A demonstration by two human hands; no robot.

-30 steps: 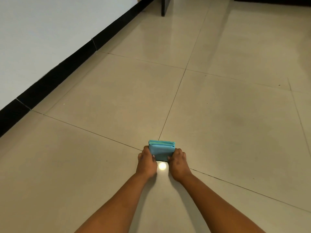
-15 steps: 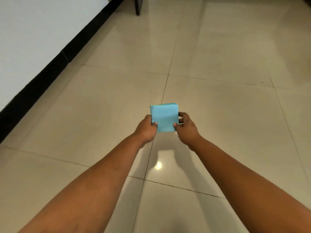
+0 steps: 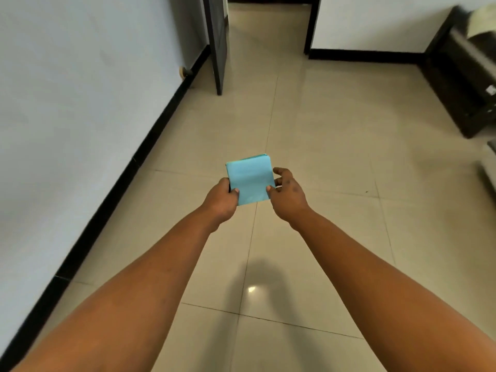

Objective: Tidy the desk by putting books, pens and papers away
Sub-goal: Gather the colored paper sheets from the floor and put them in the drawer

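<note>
Blue paper stack carried over tiled floor (image 3: 322, 130), dark door (image 3: 218, 44) ahead.
Stack of blue paper (image 3: 249, 181) held in the air: left hand (image 3: 220, 201) grips its left edge, right hand (image 3: 288, 193) pinches its right edge.

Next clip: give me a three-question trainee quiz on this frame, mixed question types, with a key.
1. True or false: the blue paper stack lies on the floor.
2. Which hands hold the stack? A) left hand only B) right hand only C) both
3. Fill in: the dark door stands to the ____ of the doorway, as seen in the picture.

Key: 1 false, it is held above the tiles; 2 C, one at each side edge; 3 left.
</note>
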